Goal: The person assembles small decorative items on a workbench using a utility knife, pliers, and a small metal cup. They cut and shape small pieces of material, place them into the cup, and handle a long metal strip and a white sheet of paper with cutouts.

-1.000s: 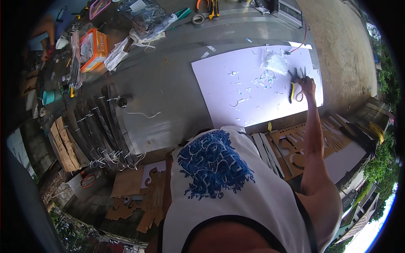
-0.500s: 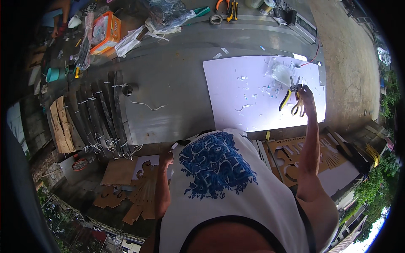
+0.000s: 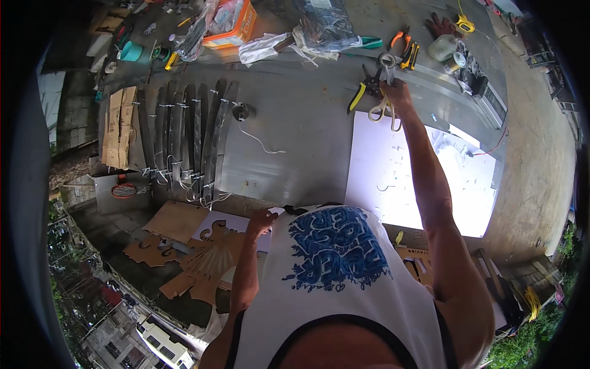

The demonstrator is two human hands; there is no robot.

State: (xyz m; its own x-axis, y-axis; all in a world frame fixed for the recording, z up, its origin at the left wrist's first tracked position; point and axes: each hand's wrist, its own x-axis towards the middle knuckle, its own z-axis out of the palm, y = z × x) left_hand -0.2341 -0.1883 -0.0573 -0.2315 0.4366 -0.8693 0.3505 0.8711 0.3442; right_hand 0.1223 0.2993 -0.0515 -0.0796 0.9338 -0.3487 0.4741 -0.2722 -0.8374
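Note:
My right hand [image 3: 398, 97] is closed around a pair of scissors with cream handles [image 3: 382, 112]. Yellow-and-black pliers [image 3: 364, 89] are held in the same grip, jaws pointing away from me. Both tools are over the grey metal table [image 3: 289, 98], beyond the far edge of the white sheet [image 3: 375, 166]. Just past my fingers is a roll of tape [image 3: 387, 59]. Beside my waist at the table's near edge, my left hand [image 3: 263, 221] has its fingers curled together; a small white bit shows at the fingertips, too small to name.
Orange-handled pliers [image 3: 401, 40] and yellow-black cutters [image 3: 410, 56] lie at the far side. Dark strips with small clips [image 3: 184, 123] lie left of a white cord [image 3: 261, 142]. An orange tub [image 3: 236, 34] stands farther back. Cut brown boards [image 3: 209, 255] lie below the table edge.
My right hand has carried the scissors and pliers away from the white sheet, up and left toward the tape roll and other hand tools. The view has shifted; my left hand stays by my waist.

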